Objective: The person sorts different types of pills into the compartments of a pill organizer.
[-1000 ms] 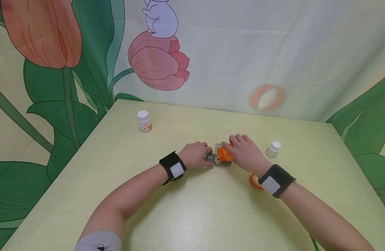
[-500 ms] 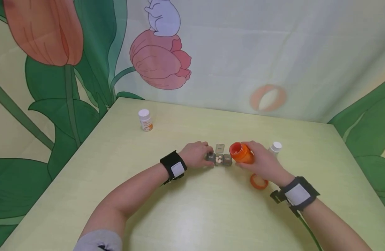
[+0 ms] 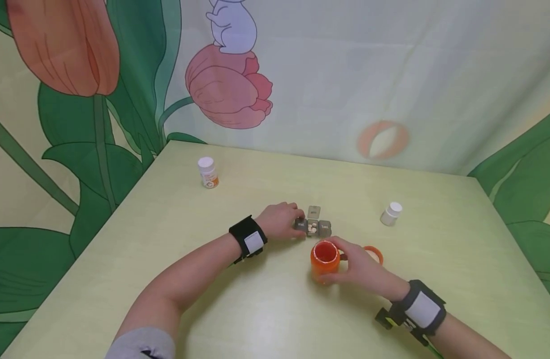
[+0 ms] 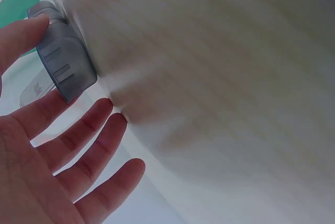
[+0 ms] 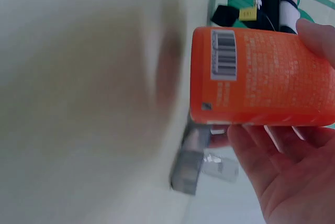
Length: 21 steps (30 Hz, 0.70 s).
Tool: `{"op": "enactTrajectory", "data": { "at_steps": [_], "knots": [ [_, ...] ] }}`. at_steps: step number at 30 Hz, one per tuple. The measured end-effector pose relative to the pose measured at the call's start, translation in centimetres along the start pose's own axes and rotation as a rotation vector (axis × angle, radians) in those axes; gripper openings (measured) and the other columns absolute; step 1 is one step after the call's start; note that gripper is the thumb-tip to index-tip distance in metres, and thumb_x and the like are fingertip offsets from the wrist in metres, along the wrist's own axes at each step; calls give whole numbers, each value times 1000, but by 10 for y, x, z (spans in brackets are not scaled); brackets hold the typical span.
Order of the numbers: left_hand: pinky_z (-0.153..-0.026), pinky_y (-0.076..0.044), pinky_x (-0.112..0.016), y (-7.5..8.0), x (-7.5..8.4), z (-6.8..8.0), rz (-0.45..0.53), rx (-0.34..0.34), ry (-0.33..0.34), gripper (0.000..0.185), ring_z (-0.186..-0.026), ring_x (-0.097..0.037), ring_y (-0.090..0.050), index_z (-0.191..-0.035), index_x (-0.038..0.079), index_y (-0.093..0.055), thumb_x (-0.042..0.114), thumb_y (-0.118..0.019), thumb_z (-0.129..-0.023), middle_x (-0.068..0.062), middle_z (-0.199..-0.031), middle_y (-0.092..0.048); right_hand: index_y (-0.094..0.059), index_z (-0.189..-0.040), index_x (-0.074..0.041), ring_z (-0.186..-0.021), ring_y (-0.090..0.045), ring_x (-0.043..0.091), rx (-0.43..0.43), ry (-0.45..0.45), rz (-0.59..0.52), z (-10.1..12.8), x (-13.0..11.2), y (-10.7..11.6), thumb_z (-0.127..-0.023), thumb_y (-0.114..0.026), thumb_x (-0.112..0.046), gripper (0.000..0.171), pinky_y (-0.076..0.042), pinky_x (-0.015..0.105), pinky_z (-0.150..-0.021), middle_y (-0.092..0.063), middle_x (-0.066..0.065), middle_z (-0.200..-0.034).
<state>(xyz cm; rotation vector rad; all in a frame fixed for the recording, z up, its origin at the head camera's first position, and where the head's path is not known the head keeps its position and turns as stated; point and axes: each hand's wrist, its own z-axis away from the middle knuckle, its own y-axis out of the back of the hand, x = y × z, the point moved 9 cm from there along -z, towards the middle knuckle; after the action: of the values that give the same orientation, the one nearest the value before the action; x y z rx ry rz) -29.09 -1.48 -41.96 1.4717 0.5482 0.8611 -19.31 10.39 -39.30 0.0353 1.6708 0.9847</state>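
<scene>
On the table (image 3: 239,299), the right hand (image 3: 362,269) wraps an open orange bottle (image 3: 324,259) bearing a barcode, at 6 o'clock from the grey pill box (image 3: 314,227), whose lid lettering is unreadable. The left hand (image 3: 279,222), fingers relaxed, touches the box's 9 o'clock end.

Close view from the wrist: the right hand (image 5: 293,182) grips an orange bottle (image 5: 256,77), fingers curled under it and the thumb on its far right edge. The bottle bears a white barcode label and small white print. Beyond it a grey pill organizer (image 5: 191,164) with a clear lid flap lies on the pale, blurred table (image 5: 78,103), and a forearm with a black and white wristband (image 5: 275,4) shows farther off.
</scene>
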Motion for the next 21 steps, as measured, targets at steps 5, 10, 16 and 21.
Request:
{"op": "enactTrajectory", "data": {
  "at_steps": [5, 10, 16, 21],
  "knots": [
    [-65, -45, -26, -1, 0, 0, -6, 0, 4, 50, -81, -14, -52, -122, 15, -65, 49, -69, -86, 1, -99, -59, -55, -126, -11, -111, -57, 19, -40, 20, -54, 2, -2, -12, -75, -85, -27, 62, -45, 52, -94, -62, -3, -117],
    [-65, -45, -26, 1, 0, -1, -2, 2, 8, 50, -81, -15, -52, -122, 15, -64, 49, -69, -86, 1, -98, -58, -54, -126, -11, -110, -57, 17, -29, 26, -60, 5, 0, -12, -76, -85, -27, 62, -44, 53, -94, -62, -3, -117],
    [-67, -45, -26, 1, 1, -1, -22, -4, 10, 50, -83, -14, -52, -122, 15, -63, 50, -68, -87, 1, -101, -58, -52, -128, -10, -112, -57, 20, -24, 16, -90, 7, 4, -12, -77, -84, -26, 62, -43, 55, -95, -62, -1, -118],
    [-71, -47, -28, -4, -2, 1, 2, -25, 24, 56, -87, -16, -53, -127, 14, -59, 52, -68, -86, -1, -107, -60, -49, -133, -7, -116, -55, 22, -17, 8, -85, 9, 7, -15, -78, -83, -27, 68, -42, 54, -97, -60, 0, -124]
  ]
}}
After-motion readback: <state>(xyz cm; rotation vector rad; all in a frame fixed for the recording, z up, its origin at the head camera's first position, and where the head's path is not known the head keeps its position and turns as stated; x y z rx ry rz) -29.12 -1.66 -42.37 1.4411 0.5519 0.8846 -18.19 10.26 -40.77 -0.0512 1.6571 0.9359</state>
